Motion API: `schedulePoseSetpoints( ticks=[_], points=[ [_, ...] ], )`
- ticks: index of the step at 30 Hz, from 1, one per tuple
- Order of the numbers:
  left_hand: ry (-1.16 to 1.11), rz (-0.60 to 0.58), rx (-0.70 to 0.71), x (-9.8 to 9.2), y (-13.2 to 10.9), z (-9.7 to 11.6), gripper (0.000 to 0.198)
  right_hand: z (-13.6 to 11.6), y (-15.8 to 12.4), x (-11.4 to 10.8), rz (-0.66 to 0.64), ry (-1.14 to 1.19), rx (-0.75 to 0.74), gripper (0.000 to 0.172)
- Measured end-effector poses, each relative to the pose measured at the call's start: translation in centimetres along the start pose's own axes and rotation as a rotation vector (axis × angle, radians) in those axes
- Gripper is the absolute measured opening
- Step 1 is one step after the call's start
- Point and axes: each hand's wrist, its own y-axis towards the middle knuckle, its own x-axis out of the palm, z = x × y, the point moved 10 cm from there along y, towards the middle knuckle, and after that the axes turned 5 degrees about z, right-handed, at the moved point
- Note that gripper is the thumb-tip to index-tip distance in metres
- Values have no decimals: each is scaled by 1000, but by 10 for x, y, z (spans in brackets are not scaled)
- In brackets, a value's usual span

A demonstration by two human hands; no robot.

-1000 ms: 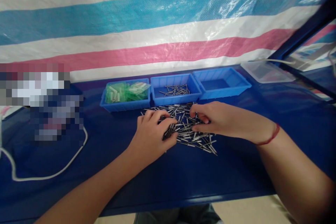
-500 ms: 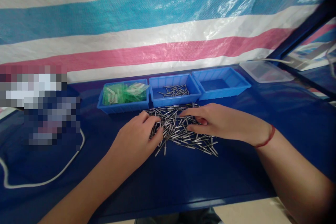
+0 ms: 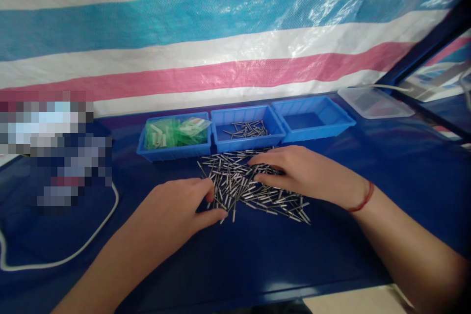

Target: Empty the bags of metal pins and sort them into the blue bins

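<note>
A loose pile of silvery blind rivets (image 3: 235,176) is spread on the blue tabletop in front of me. At the pile's left edge is my left hand (image 3: 187,206), its thumb apart from its curled fingers and no rivet visible between them. My right hand (image 3: 290,171) reaches over the pile's right side, index finger and thumb parted, the fingertips at the rivets. Its palm hides some of the pile. Just behind, the middle blue bin (image 3: 248,130) contains a smaller heap of rivets.
The left blue bin (image 3: 176,153) holds green plastic packets (image 3: 176,132). To the right stands another blue bin (image 3: 312,117), beside a translucent lid (image 3: 375,103). A white cable (image 3: 81,252) curves over the table (image 3: 257,255) at left. Striped sheeting (image 3: 221,19) hangs behind.
My left hand has drawn back toward the left and nearer to me, uncovering rivets at the pile's left side. My right hand has shifted slightly left over the pile.
</note>
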Motion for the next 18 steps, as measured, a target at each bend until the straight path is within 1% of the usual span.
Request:
schedulePoseSetpoints(
  ticks=[2, 4, 6, 9, 11, 14, 18],
  points=[
    [-6, -20, 17, 4, 0, 6, 31, -9, 3, 0, 37, 10, -39, 37],
    [12, -47, 40, 12, 1, 14, 34, -20, 6, 3, 69, -3, -90, 37],
    [54, -52, 57, 19, 3, 22, 30, -30, 8, 8, 92, -16, -139, 33],
    [90, -4, 73, 23, 6, 29, 19, -35, 9, 11, 118, 12, -164, 22],
    [101, 27, 71, 23, 7, 28, 17, -35, 10, 11, 130, 39, -162, 17],
    [103, 49, 74, 22, 9, 24, 17, -34, 11, 11, 139, 71, -150, 17],
    [64, 86, 85, 18, 12, 18, 21, -32, 12, 14, 144, 69, -119, 13]
  ],
)
